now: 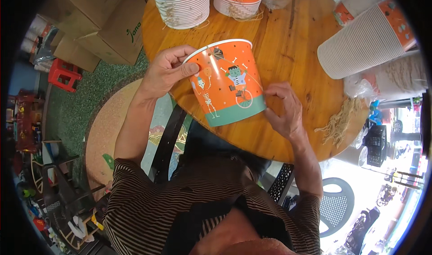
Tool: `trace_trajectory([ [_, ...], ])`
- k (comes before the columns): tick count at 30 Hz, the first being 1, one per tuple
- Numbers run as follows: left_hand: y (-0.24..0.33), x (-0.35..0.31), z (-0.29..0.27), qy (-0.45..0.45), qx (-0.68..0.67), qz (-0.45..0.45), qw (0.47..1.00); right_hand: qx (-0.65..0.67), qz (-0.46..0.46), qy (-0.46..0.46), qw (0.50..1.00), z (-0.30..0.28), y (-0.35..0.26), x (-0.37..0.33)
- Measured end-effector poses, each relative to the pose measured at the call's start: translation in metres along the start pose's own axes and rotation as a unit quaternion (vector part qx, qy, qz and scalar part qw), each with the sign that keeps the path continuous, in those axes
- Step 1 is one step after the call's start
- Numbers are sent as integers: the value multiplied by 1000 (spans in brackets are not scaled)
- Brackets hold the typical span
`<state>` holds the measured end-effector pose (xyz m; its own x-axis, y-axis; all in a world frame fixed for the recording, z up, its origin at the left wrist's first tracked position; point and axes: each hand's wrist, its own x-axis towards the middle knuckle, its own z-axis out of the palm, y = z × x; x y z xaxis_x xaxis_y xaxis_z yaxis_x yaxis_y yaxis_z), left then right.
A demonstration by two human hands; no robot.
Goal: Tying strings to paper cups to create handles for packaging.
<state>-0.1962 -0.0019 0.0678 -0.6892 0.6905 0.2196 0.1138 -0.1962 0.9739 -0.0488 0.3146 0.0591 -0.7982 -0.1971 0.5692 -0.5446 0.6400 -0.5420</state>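
Note:
My left hand (168,70) grips an orange paper bucket (227,82) by its white rim, thumb on the outside and fingertips hidden behind. Cartoon figures and a green band at the base decorate the bucket, which is tilted above the table's near edge. A thin length of twine (251,74) comes from near the rim and slants down across the printed side to my right hand (285,111). That hand is curled beside the bucket's lower right, its fingers seemingly closed on the twine, though the twine's end is hidden.
On the round wooden table (288,43) stand a stack of white-rimmed buckets (182,5) and a shorter stack (238,3). A long nested stack (360,41) lies tilted at right. Loose twine (342,122) hangs near the right edge. Cardboard boxes (112,30) and a red stool (65,75) are left.

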Motion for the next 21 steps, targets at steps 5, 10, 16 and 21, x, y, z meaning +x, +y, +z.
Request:
trace_trajectory([
  [5, 2, 29, 17, 32, -173, -70, 982, 71, 110, 22, 991, -9, 8, 9],
  [10, -3, 53, 15, 36, -204, -47, 977, 174, 131, 98, 971, -13, 15, 30],
  [16, -12, 62, 15, 44, -229, -68, 970, 198, 183, 63, 961, -10, 22, 28],
  [21, -13, 76, 12, -50, -291, -97, 950, 131, 246, 110, 954, -5, 28, 42],
])
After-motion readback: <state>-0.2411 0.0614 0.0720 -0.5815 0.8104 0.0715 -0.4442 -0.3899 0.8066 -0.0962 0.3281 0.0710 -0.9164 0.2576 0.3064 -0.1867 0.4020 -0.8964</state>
